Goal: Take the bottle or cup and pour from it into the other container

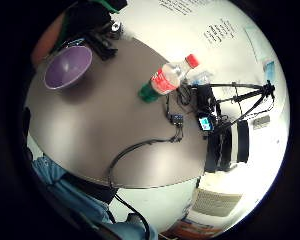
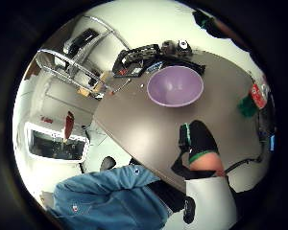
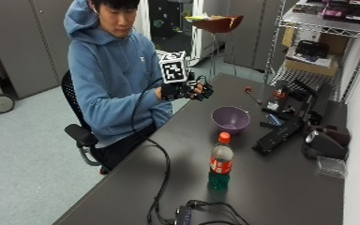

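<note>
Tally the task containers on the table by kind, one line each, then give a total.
Bottles: 1, the bottle with a red cap, standing upright on the table.
Bowls: 1, the purple bowl, standing apart from the bottle.
Total: 2. The gloved right hand is raised above the table and touches neither.
</note>
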Tool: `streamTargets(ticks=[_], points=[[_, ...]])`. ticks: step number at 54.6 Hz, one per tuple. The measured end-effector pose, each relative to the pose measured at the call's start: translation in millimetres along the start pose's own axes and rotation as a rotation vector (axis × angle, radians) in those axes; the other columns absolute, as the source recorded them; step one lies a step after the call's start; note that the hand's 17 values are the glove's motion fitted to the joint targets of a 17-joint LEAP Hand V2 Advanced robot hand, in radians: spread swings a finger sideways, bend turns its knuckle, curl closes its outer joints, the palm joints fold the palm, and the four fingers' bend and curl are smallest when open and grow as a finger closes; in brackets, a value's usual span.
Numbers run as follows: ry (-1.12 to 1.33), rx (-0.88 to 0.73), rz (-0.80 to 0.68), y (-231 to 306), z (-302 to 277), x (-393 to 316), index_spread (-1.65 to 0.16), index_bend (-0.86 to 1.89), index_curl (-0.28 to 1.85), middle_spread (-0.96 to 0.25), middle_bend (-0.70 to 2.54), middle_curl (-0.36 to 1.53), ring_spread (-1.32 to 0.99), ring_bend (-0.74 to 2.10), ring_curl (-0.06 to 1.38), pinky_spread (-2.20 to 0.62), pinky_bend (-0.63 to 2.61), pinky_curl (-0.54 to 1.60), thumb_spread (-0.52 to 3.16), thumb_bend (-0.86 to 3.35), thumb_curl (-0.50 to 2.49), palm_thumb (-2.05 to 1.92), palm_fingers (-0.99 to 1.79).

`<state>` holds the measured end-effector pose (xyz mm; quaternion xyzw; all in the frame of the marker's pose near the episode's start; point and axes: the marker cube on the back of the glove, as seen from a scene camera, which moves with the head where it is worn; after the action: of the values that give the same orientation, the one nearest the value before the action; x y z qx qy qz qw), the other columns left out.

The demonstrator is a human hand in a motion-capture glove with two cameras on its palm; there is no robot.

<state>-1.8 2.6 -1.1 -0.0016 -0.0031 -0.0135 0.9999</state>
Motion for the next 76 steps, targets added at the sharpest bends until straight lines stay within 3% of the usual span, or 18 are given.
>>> streamTargets(ticks=[8, 20, 35, 53, 76], points=[[0.028, 0.016, -0.013, 5.4, -5.4, -3.5, -0.29, 0.20, 0.17, 0.02, 0.23, 0.14, 0.05, 0.35, 0.16, 0.19, 0.28, 0.15, 0.64, 0.33, 0.22, 0.67, 0.48], [0.038, 0.043, 0.002, 12.2, -10.4, 3.5, -0.35, 0.17, 0.24, 0.02, 0.21, 0.22, 0.06, 0.34, 0.21, 0.23, 0.24, 0.21, 0.84, 0.23, 0.30, 0.73, 0.48], [0.036, 0.138, 0.026, 29.0, -19.5, 29.9, -0.36, 0.15, 0.27, 0.02, 0.18, 0.27, 0.07, 0.34, 0.25, 0.25, 0.23, 0.27, 0.91, 0.11, 0.38, 0.79, 0.46], [-0.022, 0.276, 0.148, 49.1, -32.2, 117.6, -0.37, 0.09, 0.21, 0.03, 0.18, 0.30, 0.08, 0.42, 0.29, 0.25, 0.34, 0.33, 0.95, -0.02, 0.42, 0.79, 0.32], [-0.240, 0.320, 0.250, 46.3, 5.3, 214.2, -0.36, 0.06, 0.15, 0.09, 0.18, 0.30, 0.10, 0.54, 0.33, 0.25, 0.49, 0.38, 0.94, -0.03, 0.41, 0.71, 0.17]])
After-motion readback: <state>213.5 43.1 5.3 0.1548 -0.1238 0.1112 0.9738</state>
